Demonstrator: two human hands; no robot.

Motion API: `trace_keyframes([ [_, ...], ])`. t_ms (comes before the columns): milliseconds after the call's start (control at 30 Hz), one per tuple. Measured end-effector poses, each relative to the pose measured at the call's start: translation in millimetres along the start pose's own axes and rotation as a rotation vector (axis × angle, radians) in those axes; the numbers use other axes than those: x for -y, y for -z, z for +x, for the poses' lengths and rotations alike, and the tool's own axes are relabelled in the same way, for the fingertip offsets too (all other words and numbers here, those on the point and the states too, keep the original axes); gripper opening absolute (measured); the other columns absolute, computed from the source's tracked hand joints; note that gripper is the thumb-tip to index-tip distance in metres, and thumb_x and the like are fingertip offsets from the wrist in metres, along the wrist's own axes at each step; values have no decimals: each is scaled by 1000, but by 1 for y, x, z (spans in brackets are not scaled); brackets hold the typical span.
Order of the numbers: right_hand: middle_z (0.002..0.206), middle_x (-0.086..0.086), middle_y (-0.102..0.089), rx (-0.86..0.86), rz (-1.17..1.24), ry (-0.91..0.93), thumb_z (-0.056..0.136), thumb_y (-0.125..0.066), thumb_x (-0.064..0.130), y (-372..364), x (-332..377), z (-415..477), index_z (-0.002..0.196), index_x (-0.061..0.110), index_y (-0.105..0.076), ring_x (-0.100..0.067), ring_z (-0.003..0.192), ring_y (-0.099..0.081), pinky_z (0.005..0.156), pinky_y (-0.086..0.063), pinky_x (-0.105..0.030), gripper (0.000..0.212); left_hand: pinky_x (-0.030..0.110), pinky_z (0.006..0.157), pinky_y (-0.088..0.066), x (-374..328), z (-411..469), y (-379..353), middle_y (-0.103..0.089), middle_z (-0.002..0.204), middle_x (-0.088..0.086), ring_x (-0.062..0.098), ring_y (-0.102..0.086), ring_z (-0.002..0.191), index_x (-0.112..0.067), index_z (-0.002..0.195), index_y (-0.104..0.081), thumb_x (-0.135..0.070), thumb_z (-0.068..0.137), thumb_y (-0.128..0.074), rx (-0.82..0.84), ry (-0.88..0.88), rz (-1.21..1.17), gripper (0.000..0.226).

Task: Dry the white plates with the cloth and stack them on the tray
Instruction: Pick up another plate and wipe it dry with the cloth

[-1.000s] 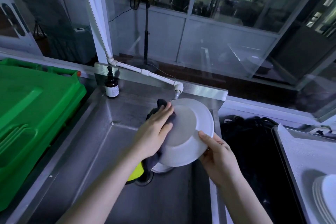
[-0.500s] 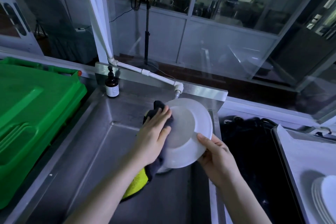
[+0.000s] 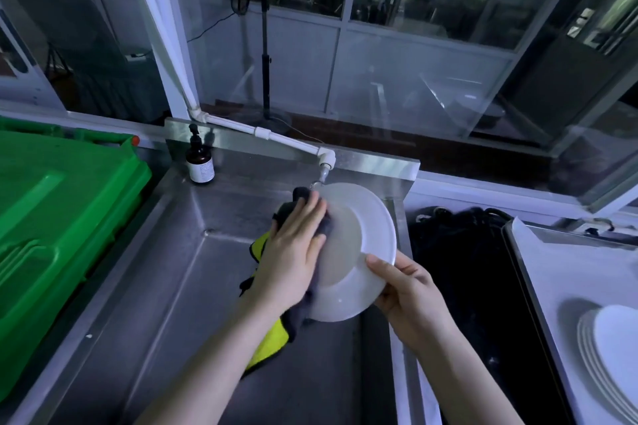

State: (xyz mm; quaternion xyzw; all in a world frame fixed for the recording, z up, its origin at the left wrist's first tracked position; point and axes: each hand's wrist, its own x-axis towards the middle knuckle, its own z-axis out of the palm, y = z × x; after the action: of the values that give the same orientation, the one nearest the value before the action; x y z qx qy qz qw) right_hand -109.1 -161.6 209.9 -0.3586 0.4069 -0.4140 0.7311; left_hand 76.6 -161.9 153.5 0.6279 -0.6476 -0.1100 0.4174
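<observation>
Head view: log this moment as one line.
step: drying | left hand: presses cloth flat on plate | right hand: grips plate rim | place: over sink | tray: stacked plates there

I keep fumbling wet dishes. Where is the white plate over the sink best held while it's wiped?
Probably by its lower right rim, coming from the right, as the right hand does. The white plate is tilted, its face taken by the left hand pressing the cloth, so that rim is free.
</observation>
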Motion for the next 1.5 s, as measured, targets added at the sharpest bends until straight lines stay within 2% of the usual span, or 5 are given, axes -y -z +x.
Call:
trace_keyframes([
  [667,61,12,-64,-247,-1279,669,86,-71,23,134,51,-56,114,29,-74,-1,53,-56,53,-37,-8,28,23,85,-49,-119,28,-60,-75,94,-19,5,-67,100,-45,85,-74,-10,91,-58,140,583,-687,39],
  [867,121,4,-72,-224,-1653,920,88,-54,10,199,50,-78,124,26,-68,-8,107,-69,74,-57,-18,42,41,86,-51,-172,22,-98,-71,83,-1,20,-64,85,-10,87,-67,-59,78,-65,269,551,-659,50],
  [1000,122,3,-70,-235,-1816,990,86,-48,9,242,66,-96,121,21,-70,-15,102,-71,53,-57,-25,43,34,86,-53,-207,16,-135,-77,91,-7,15,-69,92,-26,87,-76,-12,83,-73,281,538,-762,15],
  [1267,145,22,-48,-312,-1459,600,86,-54,70,344,98,-132,145,50,-39,-1,136,-42,112,-34,-22,64,12,74,-48,-262,5,-215,-76,95,-13,-3,-66,84,-28,105,-74,1,84,-66,250,651,-885,37],
  [1500,87,-2,-64,-944,-737,224,88,-71,7,428,110,-142,119,8,-69,-11,72,-63,62,-44,-11,31,5,69,-48,-305,-3,-279,-75,86,-18,-10,-66,76,-25,98,-70,8,86,-63,381,590,-890,36],
])
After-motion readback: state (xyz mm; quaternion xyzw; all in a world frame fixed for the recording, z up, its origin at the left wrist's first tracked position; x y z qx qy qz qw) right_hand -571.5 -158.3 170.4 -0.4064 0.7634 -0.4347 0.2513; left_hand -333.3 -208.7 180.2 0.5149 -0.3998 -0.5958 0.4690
